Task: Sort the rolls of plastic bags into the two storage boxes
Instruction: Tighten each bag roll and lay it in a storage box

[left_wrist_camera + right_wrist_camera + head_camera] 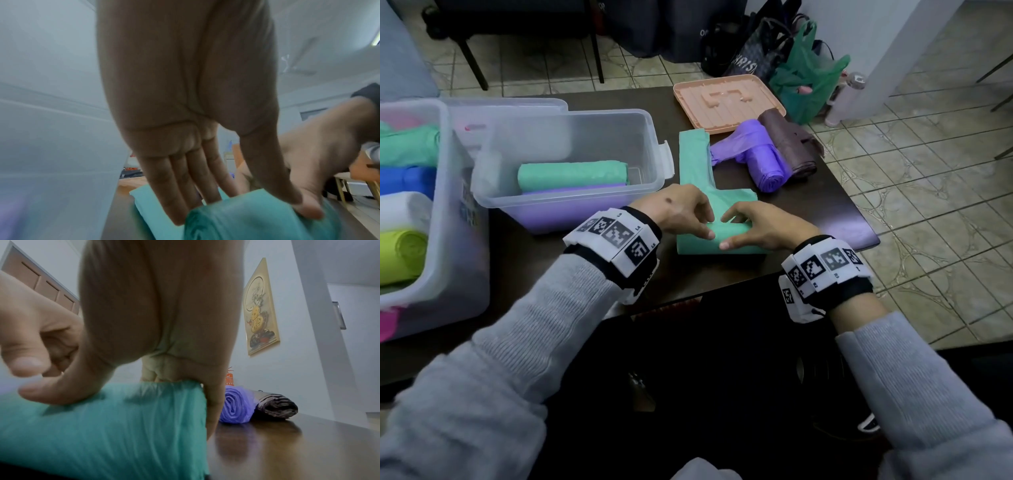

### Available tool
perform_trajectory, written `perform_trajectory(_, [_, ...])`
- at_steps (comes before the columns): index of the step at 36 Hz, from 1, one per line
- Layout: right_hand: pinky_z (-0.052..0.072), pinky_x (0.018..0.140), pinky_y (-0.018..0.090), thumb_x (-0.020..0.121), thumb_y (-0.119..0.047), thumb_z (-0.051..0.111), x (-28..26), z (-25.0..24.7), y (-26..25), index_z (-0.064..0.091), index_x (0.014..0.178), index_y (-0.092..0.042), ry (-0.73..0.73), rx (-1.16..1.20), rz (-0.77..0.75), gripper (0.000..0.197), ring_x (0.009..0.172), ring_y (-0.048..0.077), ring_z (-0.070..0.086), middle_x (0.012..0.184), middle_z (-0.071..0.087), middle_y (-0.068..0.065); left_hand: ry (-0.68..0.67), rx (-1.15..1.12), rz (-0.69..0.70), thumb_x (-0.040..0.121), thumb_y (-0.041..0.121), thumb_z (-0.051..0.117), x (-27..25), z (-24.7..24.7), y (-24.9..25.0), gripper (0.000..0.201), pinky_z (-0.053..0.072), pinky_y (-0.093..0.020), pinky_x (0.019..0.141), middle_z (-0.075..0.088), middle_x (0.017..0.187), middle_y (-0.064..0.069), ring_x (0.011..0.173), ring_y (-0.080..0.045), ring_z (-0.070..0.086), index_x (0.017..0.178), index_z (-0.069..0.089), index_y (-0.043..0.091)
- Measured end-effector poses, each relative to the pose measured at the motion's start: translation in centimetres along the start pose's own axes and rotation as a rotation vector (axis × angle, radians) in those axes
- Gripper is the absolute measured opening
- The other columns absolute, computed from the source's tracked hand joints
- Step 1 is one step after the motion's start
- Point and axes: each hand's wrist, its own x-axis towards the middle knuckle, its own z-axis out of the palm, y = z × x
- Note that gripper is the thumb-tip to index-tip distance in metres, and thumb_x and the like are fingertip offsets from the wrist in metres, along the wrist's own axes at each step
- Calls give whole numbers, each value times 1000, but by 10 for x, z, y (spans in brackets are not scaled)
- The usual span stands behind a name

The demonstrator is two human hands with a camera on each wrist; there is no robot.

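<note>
Since the green bag (697, 178) is only half rolled near the worktop's front edge, we keep both hands' straight fingers (185, 191) pressing evenly, so it winds tight.

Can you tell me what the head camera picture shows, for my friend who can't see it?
Two hands, the left hand and right hand, press on a green roll of bags that is partly unrolled on a dark table. A clear box at left holds green and purple rolls; a purple roll lies beyond.
</note>
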Motion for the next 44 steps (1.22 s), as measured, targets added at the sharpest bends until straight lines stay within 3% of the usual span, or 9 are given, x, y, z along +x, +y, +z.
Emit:
perform_trajectory(6, [39, 97, 27, 79, -47, 68, 6, -6, -1, 62, 121, -18, -19, -10, 7, 51, 113, 15, 54, 121, 62, 0, 27, 87, -15, 71, 32, 81, -1, 9, 1, 75, 38, -26, 94, 51, 136, -7, 124, -23, 49, 135, 48, 14])
perform_trajectory(11, [34, 107, 34, 84, -49, 61, 11, -3, 1, 55, 130, -17, 8, -49, 14, 56, 125, 23, 46, 133, 55, 9, 127, 221, 13, 67, 32, 83, 2, 21, 2, 79, 37, -40, 102, 45, 128, -13, 124, -29, 38, 135, 48, 11])
perform_trajectory(19, [37, 94, 39, 77, -49, 68, 3, 9, -4, 58, 106, -15, 387, -201, -133, 47, 109, 24, 43, 110, 52, 7, 158, 230, 3, 72, 21, 79, 6, 23, -5, 66, 39, -32, 91, 53, 126, -15, 118, -29, 48, 128, 48, 8])
perform_trajectory(23, [39, 92, 40, 62, -48, 80, -3, 14, -10, 55, 115, -17, 310, -318, -187, 66, 108, 23, 43, 113, 51, 5, 115, 246, -35, 79, 20, 73, 10, 18, -3, 60, 44, -34, 85, 53, 128, -17, 114, -32, 54, 133, 48, 9])
perform_trajectory(26, [38, 98, 42, 68, -31, 81, -1, 14, -12, 50, 127, -16, 270, -375, -169, 68, 116, 25, 41, 123, 47, 7, 76, 265, -46, 82, 16, 67, 11, 14, 1, 43, 43, -31, 73, 57, 119, -18, 105, -32, 57, 122, 54, 4])
perform_trajectory(31, [36, 103, 40, 83, -24, 69, 2, 17, -13, 41, 139, -14, 254, -399, -141, 64, 122, 27, 39, 132, 43, 10, 124, 332, -10, 71, 32, 79, 12, 18, 4, 67, 42, -42, 96, 43, 124, -16, 120, -31, 38, 125, 51, 3])
perform_trajectory(35, [32, 107, 39, 86, -24, 63, 2, 19, -13, 34, 144, -13, 249, -385, -128, 66, 124, 29, 40, 135, 43, 12, 209, 350, 29, 71, 22, 80, 9, 25, 4, 71, 43, -42, 93, 45, 125, -15, 118, -29, 40, 128, 41, 7])
perform_trajectory(40, [40, 95, 40, 72, -23, 78, 0, 17, -14, 43, 127, -13, 199, -289, -86, 65, 115, 29, 47, 124, 53, 10, 168, 373, 19, 73, 15, 78, 6, 17, 5, 58, 44, -39, 85, 57, 121, -16, 113, -32, 53, 125, 53, 9])
perform_trajectory(44, [38, 81, 28, 71, -20, 80, -5, 14, -13, 52, 117, -12, 113, -155, -55, 55, 106, 23, 53, 115, 59, 7, 76, 333, -9, 69, 17, 81, 2, 10, 6, 51, 47, -34, 81, 63, 113, -16, 103, -32, 60, 117, 64, 13])
